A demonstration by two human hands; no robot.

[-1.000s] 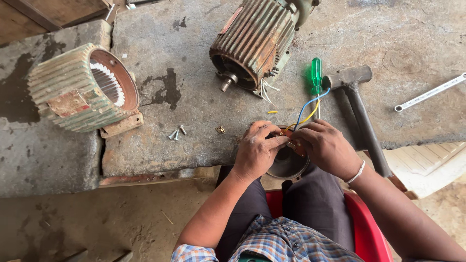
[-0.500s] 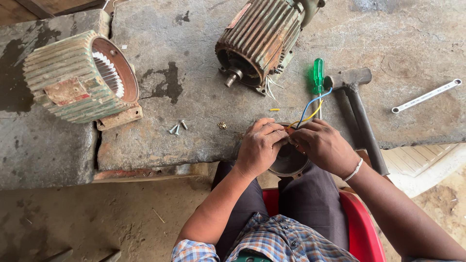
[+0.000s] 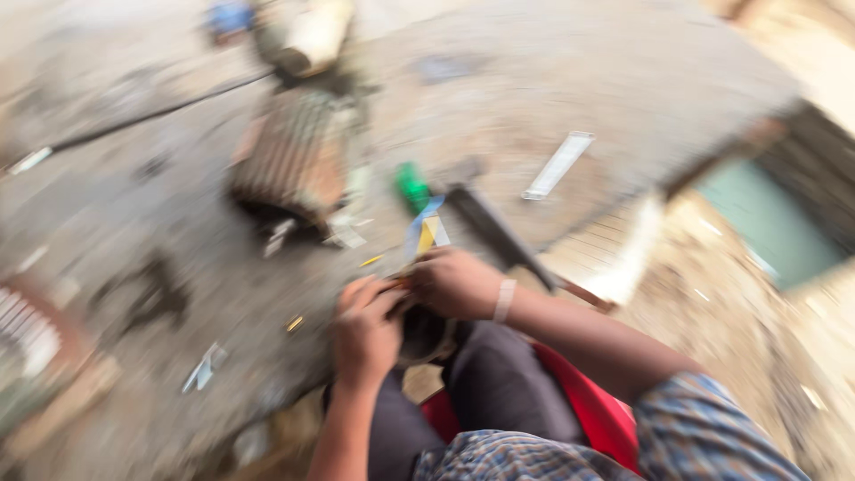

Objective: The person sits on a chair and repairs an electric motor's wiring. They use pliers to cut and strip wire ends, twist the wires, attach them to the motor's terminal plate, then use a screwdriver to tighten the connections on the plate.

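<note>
view is heavily blurred; i report only what reads through it. my left hand [image 3: 367,334] and right hand [image 3: 456,283] sit close together at the near edge of the surface [image 3: 552,80], fingers curled in around a dark, round part [image 3: 423,334] held over my lap. both hands look closed on it, though the blur hides the exact grip. thin blue and yellow wires [image 3: 426,227] rise from between the hands, just beyond the right hand, toward a green-handled tool [image 3: 411,185]. a pale band sits on the right wrist.

the surface is rough, grey and stained. a ribbed, rusty cylindrical motor [image 3: 298,160] lies on it beyond the left hand, well apart. a dark hammer [image 3: 499,232] lies slanted, just beside the right hand. a flat, pale metal wrench [image 3: 558,164] lies farther out. small bright screws [image 3: 205,367] are scattered left of the left hand. a second ribbed housing [image 3: 27,334] shows at the left edge.
</note>
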